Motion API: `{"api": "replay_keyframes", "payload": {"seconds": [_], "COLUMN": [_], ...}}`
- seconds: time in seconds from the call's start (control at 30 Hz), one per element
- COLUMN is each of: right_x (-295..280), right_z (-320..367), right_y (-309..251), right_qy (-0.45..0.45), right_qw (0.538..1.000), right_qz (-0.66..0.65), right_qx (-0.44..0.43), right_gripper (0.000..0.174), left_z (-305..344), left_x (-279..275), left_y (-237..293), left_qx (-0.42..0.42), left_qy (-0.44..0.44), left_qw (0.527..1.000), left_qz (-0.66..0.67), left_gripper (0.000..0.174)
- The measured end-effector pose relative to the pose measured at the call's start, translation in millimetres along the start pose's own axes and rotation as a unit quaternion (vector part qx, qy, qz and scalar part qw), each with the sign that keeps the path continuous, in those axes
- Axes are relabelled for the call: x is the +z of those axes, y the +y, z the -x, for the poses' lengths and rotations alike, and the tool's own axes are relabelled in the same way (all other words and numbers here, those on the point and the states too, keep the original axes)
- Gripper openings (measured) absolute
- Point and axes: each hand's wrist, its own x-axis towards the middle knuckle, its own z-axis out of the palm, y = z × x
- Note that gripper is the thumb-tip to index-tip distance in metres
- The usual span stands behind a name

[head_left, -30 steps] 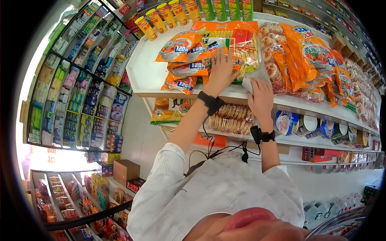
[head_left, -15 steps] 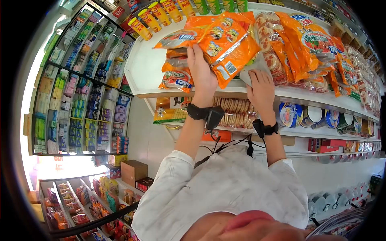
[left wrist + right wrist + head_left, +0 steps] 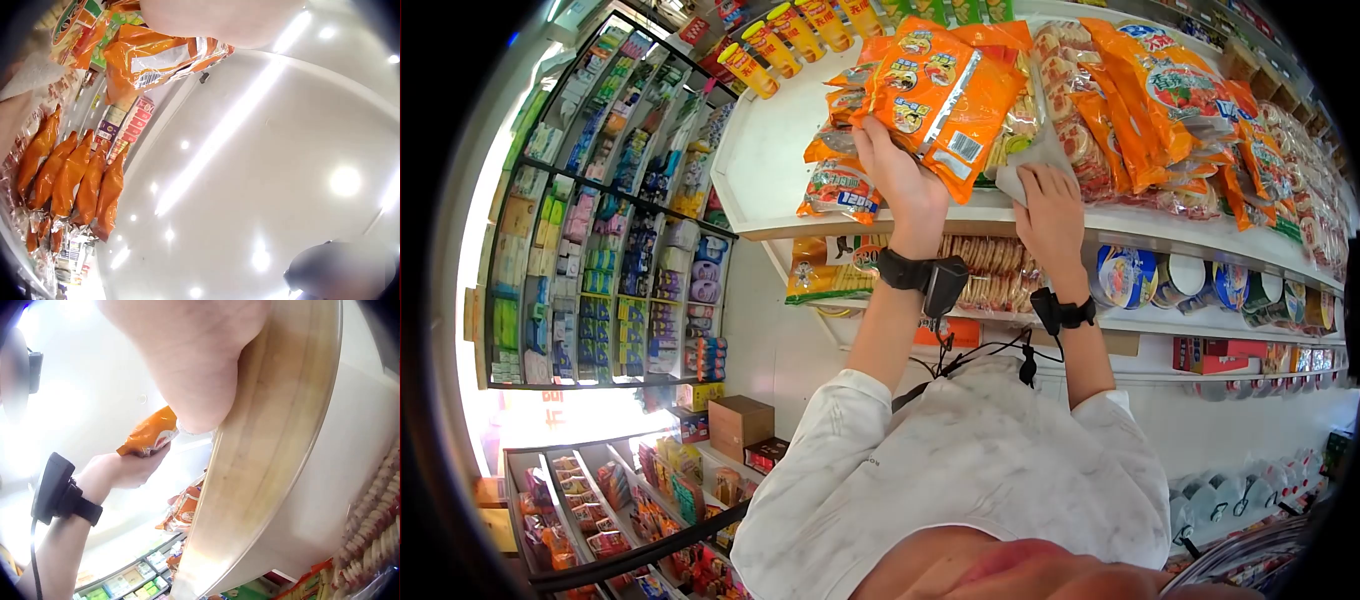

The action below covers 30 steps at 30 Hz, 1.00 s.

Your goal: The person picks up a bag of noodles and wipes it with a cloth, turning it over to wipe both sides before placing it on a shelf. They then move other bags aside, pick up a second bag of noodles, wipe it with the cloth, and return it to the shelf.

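My left hand (image 3: 905,180) grips an orange instant noodle bag (image 3: 948,95) by its left side, thumb on top. The bag's printed back with its barcode faces up, tilted over the other packs. In the right wrist view the bag (image 3: 150,431) is raised off the shelf in the left hand (image 3: 119,469). Beside it, my right hand (image 3: 1052,205) holds a grey-white cloth (image 3: 1008,180) at the shelf's front edge. More orange noodle bags (image 3: 840,188) lie in a pile left of and under the raised one.
Yellow canisters (image 3: 795,35) stand along the back of the white shelf (image 3: 750,165). To the right are red-and-white packs (image 3: 1070,110) and stacked orange bags (image 3: 1170,90). Below, the lower shelf holds wrapped biscuits (image 3: 995,270) and bowl tubs (image 3: 1127,277). Cables hang at the waist.
My left hand went from lying on the pile to gripping one noodle bag, lifting and turning it back side up. The right hand stays with the cloth at the edge.
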Motion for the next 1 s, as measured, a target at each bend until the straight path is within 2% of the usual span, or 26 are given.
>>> {"api": "replay_keyframes", "payload": {"seconds": [0.1, 0.17, 0.2, 0.23, 0.27, 0.3, 0.33, 0.4, 0.43, 0.5, 0.53, 0.57, 0.63, 0.7, 0.73, 0.77, 0.8, 0.87, 0.9, 0.97, 1.0], "right_x": [-1.3, -0.9, 0.5, 3.1, 10.1, 19.2, 23.2, 18.3, 13.5, -1.6, -10.6, -14.8, -3.9, -7.4, -23.6, -32.0, -18.4, 24.0, 27.1, 29.1, 30.1], "right_z": [0.9, -1.6, -0.7, 1.0, 4.0, 7.3, 6.1, 3.9, 1.7, -5.5, -10.7, -14.6, -15.5, -26.8, -42.6, -54.0, -53.0, -46.1, -42.6, -31.9, -28.5], "right_y": [-1.4, 1.0, 2.1, 2.5, 4.8, 9.1, 11.6, 8.7, 6.3, 0.0, -4.4, -6.7, -1.7, -2.8, -9.6, -12.8, -7.0, 12.1, 12.2, 7.5, 9.0], "right_qy": [0.009, 0.037, 0.054, 0.069, 0.100, 0.129, 0.158, 0.200, 0.220, 0.252, 0.272, 0.292, 0.315, 0.312, 0.286, 0.251, 0.139, -0.076, -0.048, 0.002, 0.008], "right_qw": [1.000, 0.999, 0.998, 0.997, 0.986, 0.966, 0.936, 0.867, 0.823, 0.781, 0.758, 0.733, 0.744, 0.851, 0.924, 0.964, 0.984, 0.983, 0.992, 1.000, 1.000], "right_qz": [0.002, -0.011, -0.026, -0.042, -0.102, -0.162, -0.221, -0.368, -0.437, -0.469, -0.476, -0.483, -0.480, -0.358, -0.224, -0.081, -0.104, -0.143, -0.102, -0.017, -0.025], "right_qx": [-0.002, 0.004, 0.012, 0.017, 0.088, 0.156, 0.223, 0.269, 0.290, 0.326, 0.353, 0.380, 0.342, 0.223, 0.116, 0.005, 0.032, 0.084, 0.053, -0.010, -0.010], "right_gripper": [0.040, 0.039, 0.038, 0.037, 0.036, 0.034, 0.033, 0.035, 0.036, 0.039, 0.038, 0.038, 0.041, 0.045, 0.048, 0.051, 0.052, 0.055, 0.053, 0.049, 0.044], "left_z": [3.8, -3.5, -11.3, -18.8, -33.4, -42.2, -39.6, -22.4, -18.8, -10.9, -5.4, 2.9, 24.2, 35.7, 41.8, 47.6, 53.5, 62.3, 68.6, 80.6, 84.4], "left_x": [19.6, 21.3, 18.8, 16.3, 14.9, 10.1, -5.3, -36.6, -36.1, -41.1, -39.1, -38.0, -31.5, -27.4, -28.2, -31.7, -36.2, -41.0, -43.8, -52.2, -59.4], "left_y": [1.9, -10.5, -17.9, -25.2, -32.4, -37.5, -47.9, -69.5, -64.9, -52.5, -43.1, -32.5, -3.1, 26.6, 40.9, 54.1, 67.4, 96.2, 110.9, 135.2, 144.8], "left_qx": [0.068, 0.081, 0.116, 0.169, 0.244, 0.307, 0.287, 0.244, 0.242, 0.234, 0.209, 0.202, 0.187, 0.105, 0.062, 0.061, 0.061, 0.058, 0.048, 0.093, 0.099], "left_qy": [0.021, -0.084, -0.182, -0.273, -0.399, -0.505, -0.509, -0.520, -0.508, -0.488, -0.473, -0.466, -0.451, -0.456, -0.459, -0.449, -0.439, -0.413, -0.397, -0.371, -0.353], "left_qw": [0.997, 0.979, 0.936, 0.873, 0.748, 0.586, 0.565, 0.520, 0.536, 0.569, 0.626, 0.640, 0.667, 0.695, 0.706, 0.705, 0.705, 0.708, 0.713, 0.706, 0.708], "left_qz": [-0.011, -0.169, -0.279, -0.367, -0.471, -0.555, -0.582, -0.632, -0.629, -0.619, -0.584, -0.576, -0.562, -0.546, -0.535, -0.545, -0.554, -0.570, -0.577, -0.595, -0.604], "left_gripper": [0.032, 0.032, 0.032, 0.031, 0.030, 0.030, 0.029, 0.028, 0.029, 0.031, 0.034, 0.033, 0.030, 0.024, 0.021, 0.019, 0.017, 0.015, 0.015, 0.016, 0.015]}}
